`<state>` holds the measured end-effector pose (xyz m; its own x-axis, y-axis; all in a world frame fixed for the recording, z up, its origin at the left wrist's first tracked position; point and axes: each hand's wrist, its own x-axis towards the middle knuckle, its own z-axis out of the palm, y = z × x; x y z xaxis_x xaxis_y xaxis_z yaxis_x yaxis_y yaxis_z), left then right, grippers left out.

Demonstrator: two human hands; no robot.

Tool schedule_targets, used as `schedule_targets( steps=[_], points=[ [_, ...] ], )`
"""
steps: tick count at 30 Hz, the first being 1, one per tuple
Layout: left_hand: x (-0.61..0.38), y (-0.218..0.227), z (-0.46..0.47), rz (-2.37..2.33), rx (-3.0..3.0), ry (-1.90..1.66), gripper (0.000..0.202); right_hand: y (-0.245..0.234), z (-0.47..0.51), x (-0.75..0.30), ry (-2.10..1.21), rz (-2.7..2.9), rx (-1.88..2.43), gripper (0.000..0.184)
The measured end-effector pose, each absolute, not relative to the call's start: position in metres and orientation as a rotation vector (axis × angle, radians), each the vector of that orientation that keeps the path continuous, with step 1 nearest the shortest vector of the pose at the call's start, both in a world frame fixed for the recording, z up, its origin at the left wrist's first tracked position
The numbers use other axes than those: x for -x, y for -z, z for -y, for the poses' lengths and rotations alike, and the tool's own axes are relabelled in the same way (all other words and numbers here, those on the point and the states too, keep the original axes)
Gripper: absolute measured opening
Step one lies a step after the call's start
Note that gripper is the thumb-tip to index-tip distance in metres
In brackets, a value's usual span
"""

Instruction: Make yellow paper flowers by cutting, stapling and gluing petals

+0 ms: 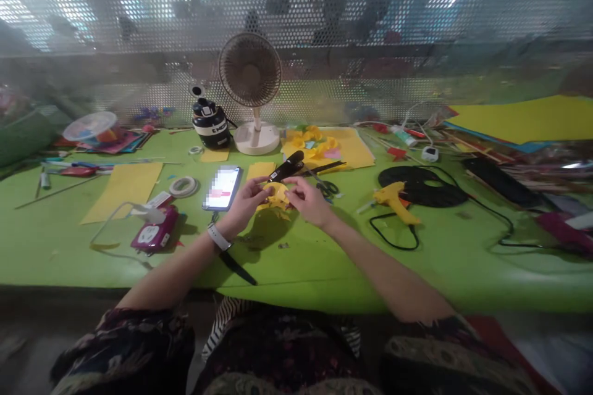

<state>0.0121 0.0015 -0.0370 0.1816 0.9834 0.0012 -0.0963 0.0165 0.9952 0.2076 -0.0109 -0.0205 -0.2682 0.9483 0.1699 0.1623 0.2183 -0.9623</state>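
Both my hands meet above the green table (296, 265) around a yellow paper flower (277, 200). My left hand (245, 200) has its fingers curled on the flower's left side; a white watch band sits on that wrist. My right hand (308, 197) pinches the flower's right edge. A black stapler (286, 166) rises just above the flower between the two hands, and I cannot tell which hand grips it.
A phone (222, 188) lies left of my hands, with tape rolls (183, 186) and a pink device (155, 234) further left. A desk fan (252, 92) stands behind. Scissors (327, 185), a yellow glue gun (393, 200) and black cable (421, 185) lie to the right. Yellow sheets (123, 188) lie around.
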Motion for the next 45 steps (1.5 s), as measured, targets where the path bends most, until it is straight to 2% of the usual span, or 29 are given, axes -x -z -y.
schedule_targets(
  steps=[13,28,45],
  points=[
    [-0.0122,0.0465,0.0008,-0.818,-1.122,-1.177,0.041,0.0201,0.0137,-0.2076,-1.299,1.519,1.051,0.027],
    [-0.0122,0.0444,0.0016,-0.820,-1.161,-1.188,0.041,0.0196,0.0125,-0.2098,-1.348,1.484,1.049,0.024],
    [-0.0121,0.0416,0.0051,-0.824,-1.232,-1.171,0.037,0.0240,0.0105,-0.2096,-1.327,1.541,1.045,0.029]
  ],
)
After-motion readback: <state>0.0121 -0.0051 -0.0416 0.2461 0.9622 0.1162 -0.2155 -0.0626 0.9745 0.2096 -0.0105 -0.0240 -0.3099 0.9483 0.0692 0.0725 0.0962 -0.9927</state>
